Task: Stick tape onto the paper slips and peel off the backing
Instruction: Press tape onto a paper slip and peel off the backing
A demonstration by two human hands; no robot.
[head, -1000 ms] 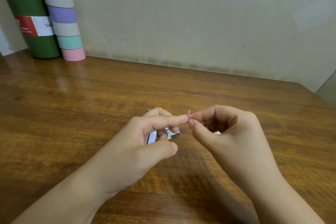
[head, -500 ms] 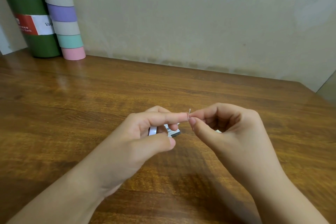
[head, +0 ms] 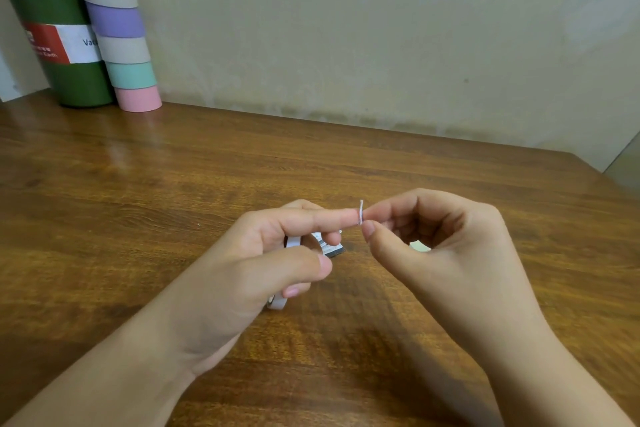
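I read this as the peel step: a tiny white tape piece [head: 361, 212] stands on edge between the two hands, above the worktop [head: 346, 163]. Left hand [head: 263, 260] has its index finger stretched out w/ the piece stuck at the tip, while the other fingers curl round a white tape roll [head: 292, 241], part hidden under the palm. Right hand [head: 436, 246] pinches the piece's edge btw thumb and index tip, other fingers curled in. Whether backing is already lifting I can't tell (too small). A dark-printed paper slip [head: 329, 248] lies on the worktop just below the left fingers; smth white shows under the right palm, unclear what. Next move, I'd say: get a nail under one layer and pull slow, keeping the left finger firm so the sticky layer doesn't come off w/ it. Green bottle [head: 52, 45] and pastel stack [head: 117, 28] sit far back left, well apart
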